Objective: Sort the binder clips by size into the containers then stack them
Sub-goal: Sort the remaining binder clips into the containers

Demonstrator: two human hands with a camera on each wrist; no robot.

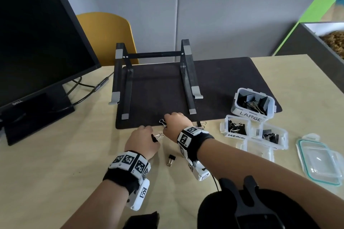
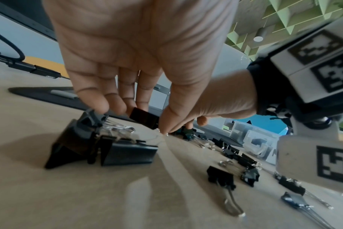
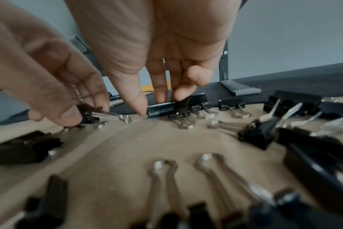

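My left hand [image 1: 143,140] pinches a small black binder clip [image 1: 156,137] between thumb and fingers just off the mat's front edge; the left wrist view shows its black body [image 2: 145,118] in the fingertips. Just right of it, my right hand [image 1: 175,125] holds another binder clip [image 1: 162,122], gripped thumb against fingers in the right wrist view [image 3: 160,108]. One loose clip [image 1: 171,160] lies on the table between my wrists. Three open clear containers stand at the right: LARGE [image 1: 242,112], MEDIUM [image 1: 226,126] and a third [image 1: 283,138], each with clips inside.
A black laptop stand [image 1: 156,78] sits on a dark mat [image 1: 232,76] right behind my hands. A monitor [image 1: 37,42] is at the left. Clear lids [image 1: 320,160] lie at the right. Several more clips [image 3: 257,136] lie near my hands in the wrist views.
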